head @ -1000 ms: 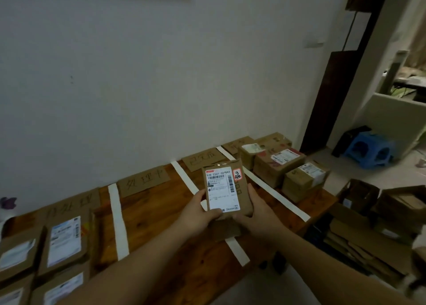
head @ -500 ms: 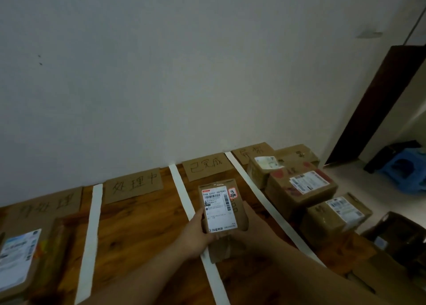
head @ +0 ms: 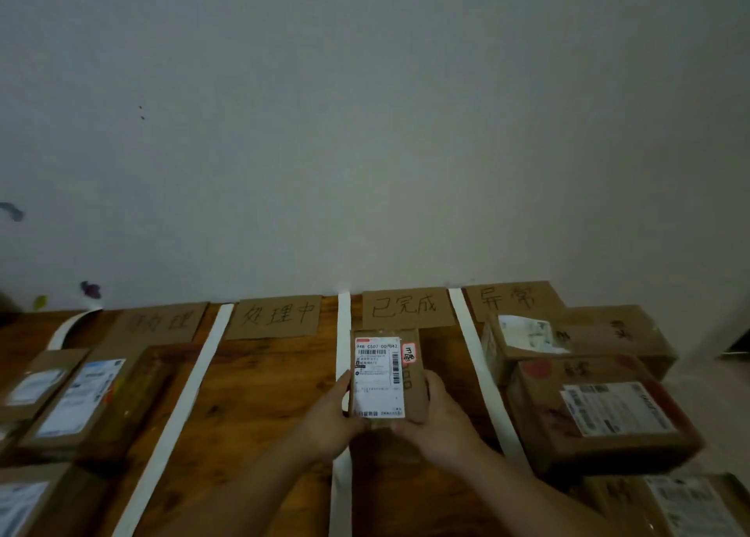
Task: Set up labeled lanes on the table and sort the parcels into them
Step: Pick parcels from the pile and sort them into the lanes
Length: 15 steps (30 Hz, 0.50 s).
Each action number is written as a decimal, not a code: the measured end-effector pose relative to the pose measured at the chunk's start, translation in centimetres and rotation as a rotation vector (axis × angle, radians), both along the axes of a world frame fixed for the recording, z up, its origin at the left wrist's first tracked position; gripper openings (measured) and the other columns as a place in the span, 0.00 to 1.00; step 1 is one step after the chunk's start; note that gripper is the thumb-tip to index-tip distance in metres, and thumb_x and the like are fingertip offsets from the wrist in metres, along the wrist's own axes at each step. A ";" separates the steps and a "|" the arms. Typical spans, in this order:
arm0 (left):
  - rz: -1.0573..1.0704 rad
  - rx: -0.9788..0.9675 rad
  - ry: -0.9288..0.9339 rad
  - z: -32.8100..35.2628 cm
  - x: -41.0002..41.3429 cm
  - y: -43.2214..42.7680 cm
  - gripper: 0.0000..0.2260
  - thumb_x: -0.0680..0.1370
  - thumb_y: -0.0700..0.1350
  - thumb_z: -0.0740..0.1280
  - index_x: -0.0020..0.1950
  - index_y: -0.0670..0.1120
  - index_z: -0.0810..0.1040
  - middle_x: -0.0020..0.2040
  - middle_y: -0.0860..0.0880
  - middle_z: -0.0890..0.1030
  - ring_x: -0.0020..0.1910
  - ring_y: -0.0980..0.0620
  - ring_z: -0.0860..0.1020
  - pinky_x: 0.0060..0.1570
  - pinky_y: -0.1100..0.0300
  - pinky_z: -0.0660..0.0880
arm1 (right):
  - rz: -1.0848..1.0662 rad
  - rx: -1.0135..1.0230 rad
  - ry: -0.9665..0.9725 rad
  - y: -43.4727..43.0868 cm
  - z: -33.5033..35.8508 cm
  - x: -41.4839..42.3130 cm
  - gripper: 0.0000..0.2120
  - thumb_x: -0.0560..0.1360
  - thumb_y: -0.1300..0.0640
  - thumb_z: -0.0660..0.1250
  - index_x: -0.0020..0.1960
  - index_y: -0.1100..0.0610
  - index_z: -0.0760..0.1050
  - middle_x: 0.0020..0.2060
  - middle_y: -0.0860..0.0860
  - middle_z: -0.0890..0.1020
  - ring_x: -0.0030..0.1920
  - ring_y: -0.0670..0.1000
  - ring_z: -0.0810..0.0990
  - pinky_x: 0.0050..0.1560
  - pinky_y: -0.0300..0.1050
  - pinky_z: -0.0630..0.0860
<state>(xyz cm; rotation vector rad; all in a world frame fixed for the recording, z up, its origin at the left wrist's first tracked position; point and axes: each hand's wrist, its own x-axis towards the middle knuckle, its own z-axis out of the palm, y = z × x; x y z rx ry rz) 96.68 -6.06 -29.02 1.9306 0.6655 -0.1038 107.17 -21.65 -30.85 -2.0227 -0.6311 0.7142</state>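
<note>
Gripping the small parcel (head: 379, 374) in left hand (head: 328, 423) and right hand (head: 438, 427), now bringing it nearer the 已完成 card (head: 406, 308), probably its lane

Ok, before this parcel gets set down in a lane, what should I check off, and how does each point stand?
1. Both the left hand and right hand grip the parcel: ok.
2. Its shipping label faces the camera: ok.
3. The sign behind the parcel is readable: ok.
4. White tape strips border that lane on both sides: ok.
5. The table under the parcel is free: cannot tell, the hands hide it.
</note>
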 end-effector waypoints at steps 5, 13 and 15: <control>0.050 0.007 0.069 0.2 0.0 -0.5 0.35 0.74 0.44 0.70 0.74 0.60 0.54 0.66 0.59 0.71 0.55 0.64 0.70 0.42 0.74 0.71 | 0.030 -0.037 0.003 0.0 -0.4 0.7 0.40 0.66 0.50 0.77 0.70 0.42 0.58 0.63 0.41 0.74 0.65 0.45 0.72 0.61 0.45 0.73; -0.025 0.114 0.140 2.1 0.5 0.6 0.35 0.73 0.47 0.71 0.75 0.56 0.56 0.71 0.53 0.68 0.70 0.51 0.67 0.64 0.56 0.70 | 0.056 -0.160 -0.090 1.3 1.0 1.1 0.47 0.63 0.42 0.77 0.72 0.45 0.53 0.69 0.45 0.67 0.68 0.49 0.68 0.65 0.52 0.71; -0.043 0.170 0.135 3.8 0.0 1.7 0.34 0.73 0.50 0.70 0.74 0.57 0.55 0.73 0.52 0.66 0.70 0.50 0.66 0.63 0.56 0.69 | 0.040 -0.203 -0.220 1.9 2.4 1.1 0.50 0.61 0.37 0.75 0.74 0.45 0.51 0.72 0.47 0.61 0.72 0.52 0.61 0.69 0.55 0.65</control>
